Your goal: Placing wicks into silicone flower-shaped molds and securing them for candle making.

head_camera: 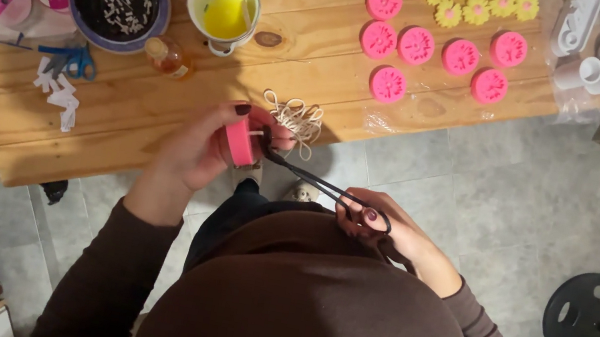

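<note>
Between the two hands, just past the near edge of the wooden table (158, 145), a small pink round mold (242, 142) is held up on its side, so mostly its thick rim shows. It is bright pink, the same colour as the flat round molds (438, 49) that lie in a group on the table, well away from the hands on the right-hand side. The left hand (197, 151) is curled around the mold, with fingers closed on its rim and the thumb on top (the nail is painted dark). The right hand (379, 226) is lower and closer to the body; its fingers are closed through the loop handles of long black scissors (321, 187), whose thin blades reach up to the mold and meet it at its face. Whether the blades are a little open I cannot tell. Just beyond the left hand, on the table edge, lies a loose bundle of pale wick string (298, 119). Farther from that hand stand a white cup with yellow wax (222, 9), a dark bowl with small white pieces (120, 0) and a small amber bottle (166, 55). Blue-handled scissors (70, 61) lie to the left of the left hand.
</note>
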